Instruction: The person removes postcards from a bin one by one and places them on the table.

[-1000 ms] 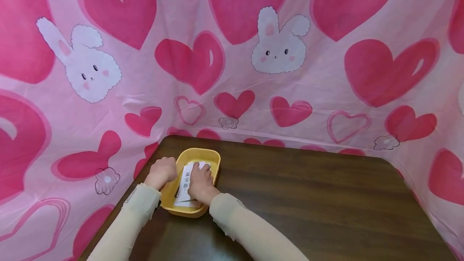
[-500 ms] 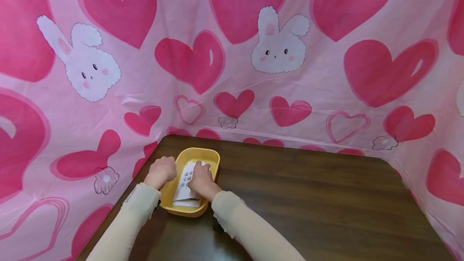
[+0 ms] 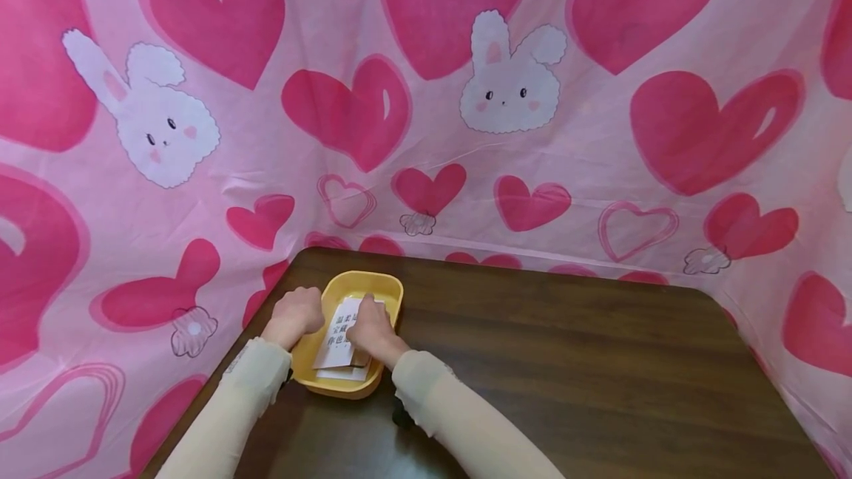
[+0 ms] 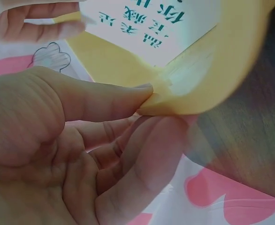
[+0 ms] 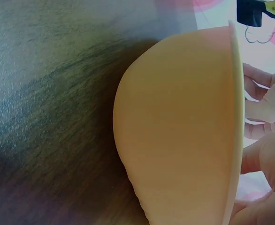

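Observation:
A yellow plastic basin [image 3: 364, 283] stands at the left side of the table. My left hand [image 3: 296, 315] pinches its left rim; in the left wrist view the thumb [image 4: 114, 99] lies over the rim and the fingers curl beneath. Inside the basin, a white card [image 3: 338, 342] printed with black Chinese characters lies slanted, and my right hand [image 3: 374, 327] grips its right side. Another white piece [image 3: 342, 373] shows under the card's near edge. In the right wrist view the basin's outer wall [image 5: 179, 126] hides most of the right hand's work.
The dark wood-grain table [image 3: 566, 368] stretches to the right of the basin. A pink cloth [image 3: 433, 131] with hearts and rabbits hangs around its back and sides. A dark object [image 3: 402, 414] shows beside the right sleeve.
The white card has turned and shifted left under my right hand, so more of its print shows. My left hand stays at the rim, and the basin has hardly moved.

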The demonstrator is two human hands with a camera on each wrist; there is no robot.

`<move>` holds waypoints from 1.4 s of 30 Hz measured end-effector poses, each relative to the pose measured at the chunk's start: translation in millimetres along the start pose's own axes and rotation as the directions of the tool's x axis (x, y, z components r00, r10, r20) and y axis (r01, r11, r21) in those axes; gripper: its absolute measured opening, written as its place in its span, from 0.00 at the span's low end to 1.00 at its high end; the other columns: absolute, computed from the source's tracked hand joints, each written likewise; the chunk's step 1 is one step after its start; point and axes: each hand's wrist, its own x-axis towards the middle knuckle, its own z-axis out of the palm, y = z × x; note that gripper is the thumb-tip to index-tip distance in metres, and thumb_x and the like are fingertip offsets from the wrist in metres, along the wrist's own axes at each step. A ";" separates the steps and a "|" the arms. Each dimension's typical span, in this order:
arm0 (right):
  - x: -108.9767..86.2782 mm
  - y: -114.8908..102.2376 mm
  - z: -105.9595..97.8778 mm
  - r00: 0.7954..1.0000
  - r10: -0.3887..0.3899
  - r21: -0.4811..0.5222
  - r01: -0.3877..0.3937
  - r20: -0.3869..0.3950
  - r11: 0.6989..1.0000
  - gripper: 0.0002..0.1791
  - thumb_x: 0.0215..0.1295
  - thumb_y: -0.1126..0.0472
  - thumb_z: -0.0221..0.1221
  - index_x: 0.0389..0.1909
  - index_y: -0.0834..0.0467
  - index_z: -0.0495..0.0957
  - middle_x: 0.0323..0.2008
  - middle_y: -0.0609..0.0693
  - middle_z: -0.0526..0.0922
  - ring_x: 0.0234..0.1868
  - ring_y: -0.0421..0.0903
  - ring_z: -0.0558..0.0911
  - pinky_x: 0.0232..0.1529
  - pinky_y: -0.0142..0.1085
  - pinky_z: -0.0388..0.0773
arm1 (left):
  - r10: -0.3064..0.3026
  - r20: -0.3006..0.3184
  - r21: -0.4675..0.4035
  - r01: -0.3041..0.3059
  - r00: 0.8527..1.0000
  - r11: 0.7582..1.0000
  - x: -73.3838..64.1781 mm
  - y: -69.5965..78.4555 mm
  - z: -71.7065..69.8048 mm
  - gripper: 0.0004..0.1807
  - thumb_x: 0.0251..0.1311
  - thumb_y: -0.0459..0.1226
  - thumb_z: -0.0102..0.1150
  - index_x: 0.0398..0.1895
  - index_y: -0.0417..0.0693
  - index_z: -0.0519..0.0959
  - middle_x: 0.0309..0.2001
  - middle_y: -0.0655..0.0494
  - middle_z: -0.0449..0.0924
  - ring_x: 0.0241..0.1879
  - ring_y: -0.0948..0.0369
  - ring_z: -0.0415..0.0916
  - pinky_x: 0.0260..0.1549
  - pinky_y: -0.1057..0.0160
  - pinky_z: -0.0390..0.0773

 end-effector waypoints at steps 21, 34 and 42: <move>-0.2 3.1 -10.6 0.992 -0.111 0.047 0.114 -0.056 0.992 0.15 0.53 0.70 0.69 0.43 0.67 0.83 0.37 0.54 0.85 0.37 0.46 0.82 0.41 0.37 0.84 | 0.030 -0.057 0.011 -0.029 0.998 1.000 1.6 -5.8 8.9 0.06 0.57 0.32 0.65 0.35 0.37 0.80 0.28 0.45 0.76 0.27 0.48 0.75 0.29 0.51 0.80; 1.0 6.4 -33.2 0.979 -0.184 0.104 0.193 -0.091 0.976 0.18 0.53 0.73 0.64 0.47 0.67 0.85 0.30 0.50 0.81 0.30 0.42 0.78 0.30 0.31 0.78 | 0.023 -0.070 0.016 -0.022 0.997 1.000 1.8 -3.0 6.0 0.08 0.58 0.32 0.65 0.36 0.35 0.79 0.29 0.44 0.75 0.28 0.48 0.74 0.28 0.52 0.78; 0.8 7.7 -54.1 0.973 -0.204 0.087 0.214 -0.111 0.973 0.13 0.61 0.68 0.67 0.47 0.63 0.87 0.32 0.49 0.82 0.34 0.43 0.78 0.33 0.32 0.77 | 0.001 -0.056 0.019 0.000 0.998 1.000 3.4 -2.5 8.7 0.09 0.57 0.33 0.66 0.38 0.35 0.79 0.28 0.44 0.75 0.27 0.48 0.74 0.26 0.54 0.77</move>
